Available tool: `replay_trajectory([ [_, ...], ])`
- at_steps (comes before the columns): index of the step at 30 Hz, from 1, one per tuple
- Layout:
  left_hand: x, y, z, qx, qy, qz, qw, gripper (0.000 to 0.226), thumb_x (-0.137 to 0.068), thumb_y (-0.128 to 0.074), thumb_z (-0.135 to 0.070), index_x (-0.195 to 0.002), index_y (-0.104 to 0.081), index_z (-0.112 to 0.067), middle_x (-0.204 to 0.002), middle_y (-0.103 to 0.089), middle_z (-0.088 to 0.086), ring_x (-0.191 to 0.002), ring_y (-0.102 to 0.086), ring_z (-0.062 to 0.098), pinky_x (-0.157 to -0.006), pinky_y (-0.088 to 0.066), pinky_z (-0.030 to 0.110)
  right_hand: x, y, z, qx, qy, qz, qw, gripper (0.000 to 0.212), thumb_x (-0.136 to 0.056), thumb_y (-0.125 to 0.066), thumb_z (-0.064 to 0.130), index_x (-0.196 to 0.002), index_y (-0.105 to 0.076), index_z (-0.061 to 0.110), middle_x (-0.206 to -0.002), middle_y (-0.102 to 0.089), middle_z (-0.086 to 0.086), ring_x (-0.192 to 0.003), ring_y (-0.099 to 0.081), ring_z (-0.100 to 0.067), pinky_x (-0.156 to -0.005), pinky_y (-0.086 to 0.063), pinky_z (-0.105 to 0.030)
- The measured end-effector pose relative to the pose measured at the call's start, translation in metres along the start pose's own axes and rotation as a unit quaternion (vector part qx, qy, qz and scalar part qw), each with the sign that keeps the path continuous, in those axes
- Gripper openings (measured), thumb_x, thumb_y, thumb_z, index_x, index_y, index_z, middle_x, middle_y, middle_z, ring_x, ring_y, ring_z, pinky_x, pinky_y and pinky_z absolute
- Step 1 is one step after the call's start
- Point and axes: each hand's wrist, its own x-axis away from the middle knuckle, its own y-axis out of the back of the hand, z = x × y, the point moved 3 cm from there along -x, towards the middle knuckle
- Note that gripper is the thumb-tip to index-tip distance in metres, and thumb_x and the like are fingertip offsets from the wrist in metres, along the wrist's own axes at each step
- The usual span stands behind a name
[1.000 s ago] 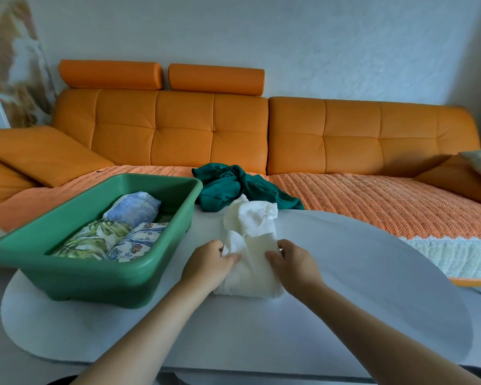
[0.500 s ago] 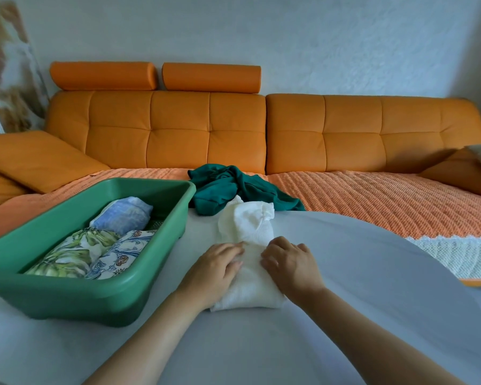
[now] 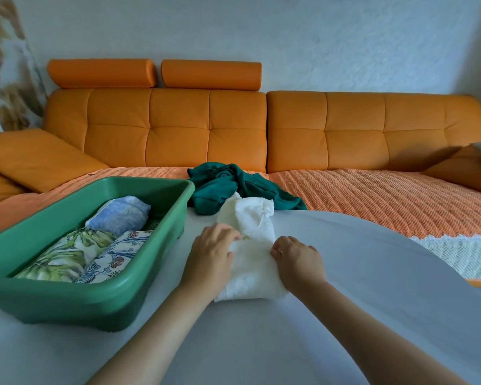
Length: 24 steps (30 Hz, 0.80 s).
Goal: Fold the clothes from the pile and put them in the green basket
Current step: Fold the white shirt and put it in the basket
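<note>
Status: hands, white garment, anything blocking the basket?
Left hand and right hand both grip white garment on table. Green basket holds three folded pieces. Nothing between them.

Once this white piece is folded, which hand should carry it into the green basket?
Left, probably. The left hand grips the white garment on the side facing the green basket; the right hand would have to cross over.

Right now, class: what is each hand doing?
Left hand: grips the white garment.
Right hand: fingers curled, grips the same garment.
</note>
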Motion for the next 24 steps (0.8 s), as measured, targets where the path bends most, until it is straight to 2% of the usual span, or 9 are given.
replay_trajectory([
  [3,0.007,-0.001,-0.015,0.003,-0.096,0.135,0.986,0.046,-0.092,-0.046,-0.050,-0.130,-0.061,-0.027,-0.142,-0.049,-0.010,-0.134,-0.039,0.013,-0.110,-0.036,0.039,0.002,0.003,0.000,0.011,0.020,-0.029,0.999,0.017,-0.102,-0.049,0.029,-0.111,-0.062,0.024,-0.116,-0.062,0.003,-0.094,-0.063,-0.025,-0.086,-0.042,-0.034],
  [7,0.030,-0.017,-0.008,-0.047,-0.038,0.317,0.947,0.101,-0.079,-0.041,-0.080,-0.159,0.001,-0.033,-0.161,0.020,-0.020,-0.147,0.026,0.006,-0.123,0.004,0.030,0.012,0.009,0.011,0.002,0.205,-0.018,0.979,0.048,-0.091,-0.055,0.018,-0.139,-0.058,0.023,-0.151,-0.048,-0.004,-0.133,-0.050,-0.027,-0.113,-0.034,-0.037],
  [10,0.030,-0.014,-0.004,-0.044,-0.046,0.272,0.960,0.097,-0.086,-0.047,-0.072,-0.160,-0.004,-0.027,-0.165,0.014,-0.014,-0.151,0.015,0.007,-0.125,-0.003,0.030,0.027,0.006,0.011,-0.011,0.252,0.122,0.960,0.079,-0.092,-0.044,0.054,-0.161,-0.015,0.027,-0.167,-0.004,0.005,-0.154,-0.002,-0.011,-0.119,0.002,-0.021],
  [12,0.030,-0.013,-0.002,-0.058,-0.065,0.244,0.966,0.094,-0.086,-0.044,-0.071,-0.160,-0.014,-0.021,-0.167,0.004,-0.007,-0.153,0.004,0.010,-0.124,-0.004,0.027,0.034,0.003,0.008,0.035,0.265,0.136,0.954,0.098,-0.086,-0.045,0.072,-0.161,-0.003,0.024,-0.163,0.009,0.010,-0.152,0.010,-0.008,-0.117,0.007,-0.021],
  [15,0.033,-0.005,-0.002,-0.053,-0.086,0.207,0.973,0.078,-0.086,-0.051,-0.058,-0.150,-0.042,-0.014,-0.161,-0.030,0.001,-0.145,-0.031,0.018,-0.120,-0.026,0.030,0.041,0.004,0.007,0.028,0.270,0.075,0.960,0.077,-0.091,-0.049,0.057,-0.154,-0.037,0.014,-0.162,-0.030,-0.004,-0.148,-0.032,-0.021,-0.118,-0.027,-0.031],
  [17,0.035,0.002,-0.006,-0.057,-0.114,0.181,0.975,0.055,-0.081,-0.053,-0.043,-0.127,-0.066,-0.017,-0.143,-0.055,0.002,-0.127,-0.053,0.020,-0.102,-0.048,0.035,0.045,0.004,0.011,0.031,0.301,0.025,0.953,0.054,-0.082,-0.049,0.046,-0.119,-0.069,0.012,-0.130,-0.065,-0.010,-0.111,-0.067,-0.028,-0.091,-0.056,-0.036],
  [20,0.039,0.004,-0.012,-0.021,-0.115,0.160,0.980,0.035,-0.082,-0.051,-0.031,-0.102,-0.076,-0.017,-0.135,-0.060,-0.001,-0.133,-0.047,0.019,-0.109,-0.040,0.036,0.052,0.006,0.015,0.018,0.318,-0.001,0.948,0.033,-0.076,-0.049,0.034,-0.088,-0.071,0.012,-0.096,-0.073,-0.005,-0.080,-0.069,-0.025,-0.075,-0.060,-0.037],
  [22,0.038,0.008,-0.013,0.024,-0.059,0.175,0.983,0.034,-0.092,-0.050,-0.027,-0.118,-0.069,-0.015,-0.141,-0.053,-0.006,-0.140,-0.036,0.013,-0.117,-0.028,0.032,0.051,0.014,0.016,0.000,0.303,0.003,0.953,0.023,-0.080,-0.049,0.031,-0.081,-0.063,0.013,-0.079,-0.065,-0.001,-0.071,-0.060,-0.023,-0.084,-0.054,-0.041],
  [24,0.035,0.018,-0.015,0.062,0.008,0.197,0.978,0.022,-0.095,-0.052,-0.031,-0.110,-0.065,-0.024,-0.118,-0.063,-0.008,-0.121,-0.049,0.011,-0.103,-0.042,0.032,0.049,0.028,0.013,-0.026,0.286,-0.005,0.958,0.022,-0.083,-0.049,0.034,-0.084,-0.061,0.015,-0.081,-0.061,0.001,-0.080,-0.058,-0.020,-0.099,-0.044,-0.041],
])
